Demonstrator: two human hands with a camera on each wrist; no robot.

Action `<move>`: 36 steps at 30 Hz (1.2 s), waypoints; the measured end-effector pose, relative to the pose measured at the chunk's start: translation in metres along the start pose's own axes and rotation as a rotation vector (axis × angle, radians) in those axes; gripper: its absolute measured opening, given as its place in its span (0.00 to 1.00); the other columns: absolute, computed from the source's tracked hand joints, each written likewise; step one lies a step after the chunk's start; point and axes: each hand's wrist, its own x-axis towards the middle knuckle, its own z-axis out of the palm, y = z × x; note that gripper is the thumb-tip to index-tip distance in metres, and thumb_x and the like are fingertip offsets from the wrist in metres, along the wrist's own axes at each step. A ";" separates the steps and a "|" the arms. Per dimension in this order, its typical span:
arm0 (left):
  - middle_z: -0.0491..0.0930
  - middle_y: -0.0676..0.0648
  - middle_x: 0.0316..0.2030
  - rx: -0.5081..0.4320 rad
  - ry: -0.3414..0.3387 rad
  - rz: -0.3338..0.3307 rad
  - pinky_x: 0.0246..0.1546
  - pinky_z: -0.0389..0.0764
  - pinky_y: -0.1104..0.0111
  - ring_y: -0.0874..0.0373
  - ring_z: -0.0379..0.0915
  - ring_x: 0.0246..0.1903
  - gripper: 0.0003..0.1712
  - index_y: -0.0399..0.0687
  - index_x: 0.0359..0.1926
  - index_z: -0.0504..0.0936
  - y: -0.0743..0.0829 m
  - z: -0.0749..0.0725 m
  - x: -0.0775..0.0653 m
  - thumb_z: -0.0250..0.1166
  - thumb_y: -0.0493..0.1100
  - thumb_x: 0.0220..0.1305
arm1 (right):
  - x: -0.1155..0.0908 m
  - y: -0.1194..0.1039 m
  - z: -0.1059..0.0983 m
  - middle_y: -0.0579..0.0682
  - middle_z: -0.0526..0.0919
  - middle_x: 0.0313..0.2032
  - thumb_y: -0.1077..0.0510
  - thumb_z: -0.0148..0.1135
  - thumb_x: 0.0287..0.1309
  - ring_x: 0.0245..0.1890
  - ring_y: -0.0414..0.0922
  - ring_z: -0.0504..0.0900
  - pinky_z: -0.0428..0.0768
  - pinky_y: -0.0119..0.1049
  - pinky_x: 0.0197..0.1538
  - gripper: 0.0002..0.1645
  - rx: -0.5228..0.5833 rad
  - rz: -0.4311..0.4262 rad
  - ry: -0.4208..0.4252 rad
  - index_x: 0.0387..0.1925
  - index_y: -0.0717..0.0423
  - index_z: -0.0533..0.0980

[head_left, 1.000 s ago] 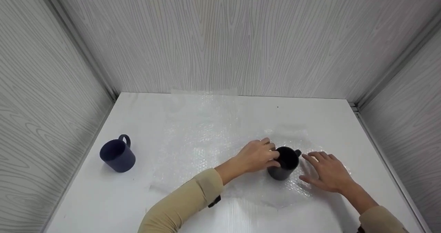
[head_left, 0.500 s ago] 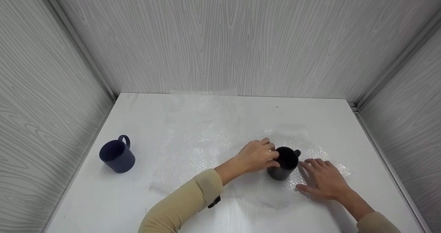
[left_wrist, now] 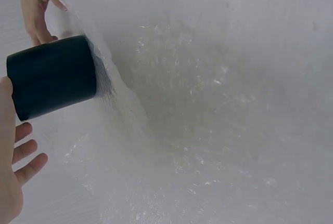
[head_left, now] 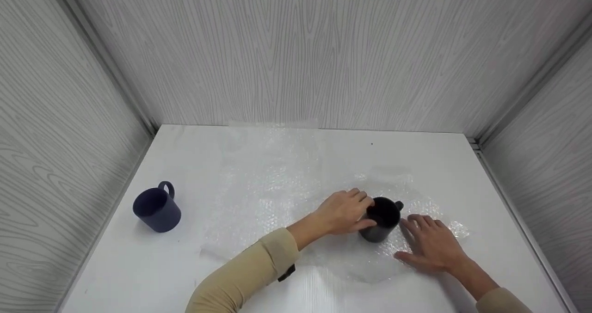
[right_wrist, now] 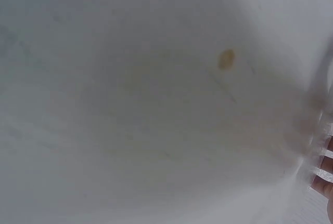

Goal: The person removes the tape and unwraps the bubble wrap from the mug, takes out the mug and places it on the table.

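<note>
A black mug (head_left: pixel 380 225) stands upright on a sheet of clear bubble wrap (head_left: pixel 268 188), its small handle pointing right. My left hand (head_left: pixel 344 212) holds the mug at its left side by the rim, thumb in front and fingers behind. In the left wrist view, the dark mug (left_wrist: pixel 54 76) appears sideways with the left thumb at its rim. My right hand (head_left: pixel 434 243) lies with spread fingers on the bubble wrap just right of the mug. Only a few right fingertips (right_wrist: pixel 325 164) show at the edge of the right wrist view, beside wrinkled film.
A navy blue mug (head_left: pixel 159 211) stands at the left of the white table (head_left: pixel 152 266), handle toward the back. Wood-grain panels (head_left: pixel 300 49) rise at the back and both sides. Bubble wrap stretches from the middle to the back edge.
My right hand has come down onto the wrap and drawn slightly toward me. The left fingers shifted a little at the rim, while the black mug stayed in place.
</note>
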 end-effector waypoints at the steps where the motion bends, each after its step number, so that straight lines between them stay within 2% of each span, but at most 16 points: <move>1: 0.83 0.55 0.56 -0.003 -0.006 0.000 0.46 0.86 0.71 0.61 0.80 0.56 0.34 0.54 0.64 0.78 0.000 0.000 0.000 0.46 0.72 0.79 | 0.000 0.000 0.001 0.59 0.81 0.61 0.18 0.62 0.54 0.61 0.59 0.81 0.83 0.60 0.58 0.56 0.000 0.002 -0.003 0.69 0.54 0.76; 6: 0.81 0.53 0.61 -0.020 -0.008 0.003 0.52 0.85 0.69 0.59 0.77 0.61 0.44 0.53 0.71 0.72 0.003 0.000 0.002 0.45 0.79 0.73 | -0.002 -0.001 0.004 0.59 0.81 0.62 0.18 0.63 0.54 0.61 0.59 0.81 0.82 0.61 0.58 0.56 0.008 0.004 -0.002 0.69 0.55 0.76; 10: 0.78 0.52 0.63 0.016 -0.013 0.010 0.56 0.82 0.66 0.57 0.74 0.63 0.51 0.53 0.74 0.68 0.004 0.000 0.007 0.47 0.84 0.67 | -0.002 0.001 0.006 0.60 0.80 0.62 0.19 0.63 0.54 0.62 0.60 0.81 0.82 0.61 0.58 0.56 0.014 0.004 0.000 0.70 0.54 0.75; 15: 0.75 0.51 0.66 0.064 -0.055 0.012 0.61 0.80 0.64 0.56 0.72 0.66 0.57 0.54 0.76 0.65 0.005 0.002 0.015 0.46 0.88 0.63 | -0.002 0.001 0.006 0.60 0.80 0.63 0.18 0.61 0.56 0.62 0.60 0.80 0.82 0.61 0.59 0.56 -0.008 -0.006 -0.007 0.70 0.54 0.74; 21: 0.73 0.48 0.69 0.063 -0.100 -0.009 0.66 0.77 0.62 0.54 0.70 0.68 0.61 0.53 0.78 0.62 0.009 0.006 0.024 0.46 0.90 0.60 | -0.003 0.000 0.007 0.60 0.80 0.63 0.18 0.60 0.56 0.62 0.61 0.80 0.82 0.62 0.60 0.56 -0.014 -0.013 -0.003 0.70 0.54 0.74; 28: 0.72 0.48 0.68 0.090 -0.100 -0.003 0.65 0.77 0.63 0.55 0.69 0.67 0.65 0.53 0.79 0.61 0.012 0.011 0.031 0.40 0.93 0.57 | -0.002 0.000 0.007 0.60 0.79 0.63 0.17 0.59 0.56 0.62 0.61 0.80 0.81 0.63 0.59 0.56 -0.014 -0.011 -0.006 0.71 0.53 0.74; 36: 0.73 0.49 0.65 0.095 -0.079 0.011 0.61 0.77 0.64 0.56 0.70 0.64 0.64 0.53 0.77 0.64 0.016 0.013 0.036 0.41 0.93 0.57 | -0.001 0.000 0.006 0.59 0.79 0.63 0.17 0.59 0.56 0.63 0.60 0.80 0.81 0.63 0.59 0.56 -0.012 0.001 -0.015 0.70 0.53 0.75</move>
